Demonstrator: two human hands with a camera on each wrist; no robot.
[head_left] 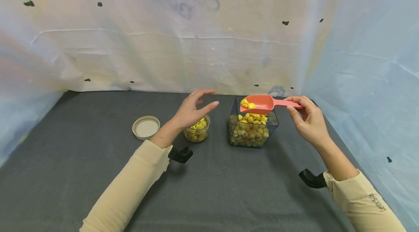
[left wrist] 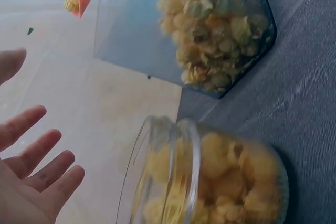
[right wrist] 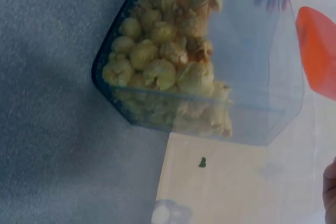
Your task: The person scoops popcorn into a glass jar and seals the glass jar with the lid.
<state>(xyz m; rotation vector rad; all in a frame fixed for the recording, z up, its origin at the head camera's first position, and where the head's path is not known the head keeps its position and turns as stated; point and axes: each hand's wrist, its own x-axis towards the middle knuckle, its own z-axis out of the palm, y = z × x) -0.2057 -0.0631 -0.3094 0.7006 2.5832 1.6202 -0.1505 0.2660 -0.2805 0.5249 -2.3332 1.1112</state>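
My right hand (head_left: 309,119) grips the handle of a coral-red scoop (head_left: 262,103), which carries a few pieces of yellow popcorn (head_left: 245,103) near its lip. The scoop is over a clear square container (head_left: 234,130), partly filled with popcorn (right wrist: 157,56). To its left stands an open glass jar (head_left: 197,135) holding more popcorn (left wrist: 231,177). Above the jar's mouth, my left hand (head_left: 193,110) hovers with fingers spread and nothing in them; the jar's back rim is partly hidden behind it. The left wrist view shows those fingers (left wrist: 44,156) beside the jar opening.
A round lid (head_left: 146,127) lies on the dark grey cloth (head_left: 209,188) left of the jar, close to my left forearm. Pale sheeting (head_left: 196,54) rises behind the table and along both sides. Black wrist mounts (head_left: 312,179) stick out from the sleeves.
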